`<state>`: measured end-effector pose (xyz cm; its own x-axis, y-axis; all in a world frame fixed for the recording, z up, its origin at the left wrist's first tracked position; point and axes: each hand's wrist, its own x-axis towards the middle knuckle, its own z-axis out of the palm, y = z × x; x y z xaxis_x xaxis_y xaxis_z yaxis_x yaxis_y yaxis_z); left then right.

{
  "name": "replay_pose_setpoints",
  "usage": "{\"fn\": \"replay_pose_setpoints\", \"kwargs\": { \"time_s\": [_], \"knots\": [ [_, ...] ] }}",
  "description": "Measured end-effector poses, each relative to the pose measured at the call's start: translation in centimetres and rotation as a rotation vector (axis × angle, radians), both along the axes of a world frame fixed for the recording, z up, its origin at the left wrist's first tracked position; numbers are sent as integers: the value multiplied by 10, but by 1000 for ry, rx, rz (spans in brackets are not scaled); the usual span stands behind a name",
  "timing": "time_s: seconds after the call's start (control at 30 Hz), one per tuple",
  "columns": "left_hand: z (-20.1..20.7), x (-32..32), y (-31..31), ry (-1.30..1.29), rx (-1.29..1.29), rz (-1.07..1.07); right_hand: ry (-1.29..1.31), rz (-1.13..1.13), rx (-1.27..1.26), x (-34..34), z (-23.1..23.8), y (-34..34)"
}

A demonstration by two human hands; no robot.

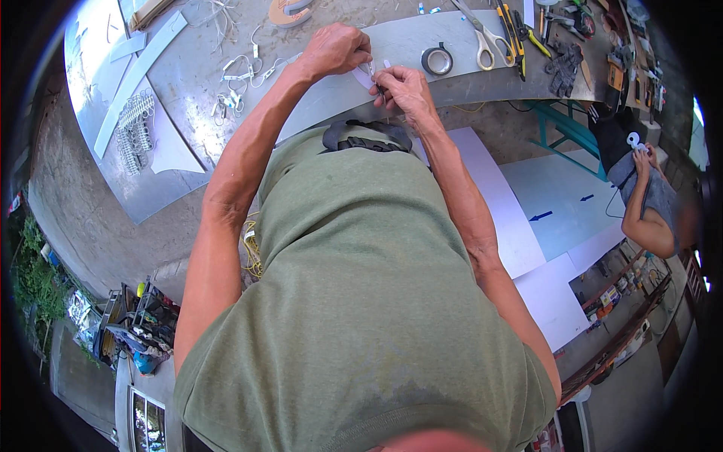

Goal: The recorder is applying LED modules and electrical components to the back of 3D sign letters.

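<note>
Both my hands meet over the grey worktable (331, 84), close in front of my waist. My left hand (339, 51) is closed in a pinch at the fingertips, on something thin and pale. Just to its right and a little nearer, my right hand (405, 89) has its fingers curled around a small, dark, thin piece. What exactly the fingers hold is too small to name. A pale strip (362, 78) lies beneath them. To the left are white light modules (239, 81) on thin wires. A roll of black tape (427, 57) lies right of my right hand.
Scissors (480, 30), a yellow-black utility knife (515, 34) and more tools lie at the right. Wired modules (134, 129) and white strips (143, 81) cover the left end. Beyond a teal bench (566, 128), another person (654, 197) holds a white roll. White panels (489, 192) lie low at the right.
</note>
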<state>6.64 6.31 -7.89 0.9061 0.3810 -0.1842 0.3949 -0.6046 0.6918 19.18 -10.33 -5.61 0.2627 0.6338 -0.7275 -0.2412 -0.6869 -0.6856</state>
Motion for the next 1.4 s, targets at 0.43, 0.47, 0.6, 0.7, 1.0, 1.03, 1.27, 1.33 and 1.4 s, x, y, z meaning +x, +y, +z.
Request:
{"fn": "replay_pose_setpoints", "kwargs": {
  "time_s": [0.43, 0.47, 0.6, 0.7, 1.0, 1.03, 1.27, 1.33, 1.4],
  "knots": [
    [3, 2, -1, 40, -13, 0, 35, -3, 32, 4, -1, -5],
    [3, 2, -1, 47, -17, 1, 34, -7, 31, 4, 0, -6],
    [-1, 1, 1, 28, -15, -11, 11, 32, 47, 2, -1, -7],
    [-2, 1, 1, 53, -33, -1, 44, 18, 63, 4, -2, -10],
    [-4, 4, 5, 28, -34, -30, 75, -13, 71, 7, -4, -8],
    [-4, 4, 5, 23, -38, -24, 67, -14, 56, 7, -2, -7],
    [-4, 4, 4, 12, -57, -11, 58, 26, -8, 8, 5, 0],
    [-3, 4, 4, 18, -53, -6, 52, 34, 3, 7, 3, -1],
    [-3, 4, 3, 26, -49, -2, 52, 29, 9, 8, 1, -1]
  ]
}}
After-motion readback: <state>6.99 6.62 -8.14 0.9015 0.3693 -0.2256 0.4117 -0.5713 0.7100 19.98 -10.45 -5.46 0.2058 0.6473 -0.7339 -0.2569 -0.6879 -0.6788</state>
